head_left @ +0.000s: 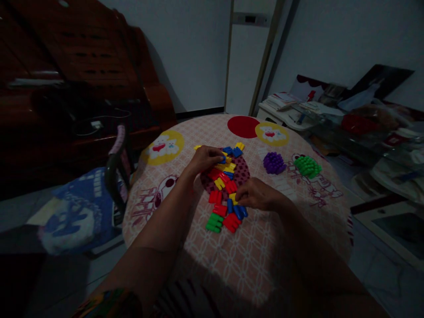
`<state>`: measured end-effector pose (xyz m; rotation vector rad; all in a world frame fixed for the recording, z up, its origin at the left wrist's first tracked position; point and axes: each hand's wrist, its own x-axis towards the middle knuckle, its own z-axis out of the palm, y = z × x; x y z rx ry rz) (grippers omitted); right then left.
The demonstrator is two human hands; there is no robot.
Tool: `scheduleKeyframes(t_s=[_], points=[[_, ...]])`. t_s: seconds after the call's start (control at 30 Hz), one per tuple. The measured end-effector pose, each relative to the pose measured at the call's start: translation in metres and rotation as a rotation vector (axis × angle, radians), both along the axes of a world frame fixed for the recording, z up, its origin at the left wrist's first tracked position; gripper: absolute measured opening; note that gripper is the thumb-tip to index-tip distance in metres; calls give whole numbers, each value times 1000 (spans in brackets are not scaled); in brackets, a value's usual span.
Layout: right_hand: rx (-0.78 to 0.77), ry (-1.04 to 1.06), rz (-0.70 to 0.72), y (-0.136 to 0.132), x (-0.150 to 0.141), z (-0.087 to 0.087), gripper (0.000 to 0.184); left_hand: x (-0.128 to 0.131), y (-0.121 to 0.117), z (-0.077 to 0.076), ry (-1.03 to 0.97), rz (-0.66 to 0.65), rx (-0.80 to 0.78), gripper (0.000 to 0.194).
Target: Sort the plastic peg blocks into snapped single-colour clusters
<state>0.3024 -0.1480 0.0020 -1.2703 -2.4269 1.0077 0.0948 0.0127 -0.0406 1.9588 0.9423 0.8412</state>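
Plastic building blocks in red, yellow, blue and green lie in a loose pile at the middle of the round table. My left hand [206,159] is at the far left side of the pile, its fingers bent together at a small blue block [224,160] beside yellow ones. Closer to me, my right hand [255,194] pinches at a yellow block [233,198], partly hidden by the fingertips. Around it lie red blocks [216,197] and blue blocks [236,209]. A green block [214,222] and another red block [232,222] sit at the near end.
A purple beaded cluster [274,163] and a green one [308,166] stand right of the pile on the patterned tablecloth [225,260]. A chair [117,168] adjoins the table's left side. Behind it is a wooden bench [96,57]; a cluttered glass stand [344,137] is at right.
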Motion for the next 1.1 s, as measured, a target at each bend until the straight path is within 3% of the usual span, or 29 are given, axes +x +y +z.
scheduleKeyframes(t_s=[0.2, 0.4, 0.53, 0.6, 0.67, 0.73, 0.8, 0.9, 1.0, 1.1], points=[[246, -281, 166, -27, -61, -14, 28, -18, 6, 3, 68, 158, 45, 34], [395, -380, 229, -47, -79, -23, 11, -24, 7, -1, 63, 237, -12, 28], [372, -292, 181, -40, -67, -29, 29, -26, 10, -9, 50, 218, -31, 29], [309, -204, 128, -32, -60, -28, 25, -28, 12, -10, 66, 218, -25, 29], [220, -27, 16, -21, -52, -24, 15, -27, 12, -7, 98, 253, 12, 26], [129, 247, -168, -9, -42, -19, 16, -24, 9, 2, 102, 279, 63, 25], [44, 536, -380, 2, -31, -17, 30, -17, 2, 14, 42, 216, 76, 29], [-53, 801, -583, 14, -15, -21, 52, 1, -15, 27, -90, -37, -18, 40], [-92, 882, -624, 21, -4, -28, 65, 22, -30, 29, -135, -264, -99, 44], [-101, 907, -642, 26, 1, -35, 73, 37, -37, 23, -157, -390, -137, 41]])
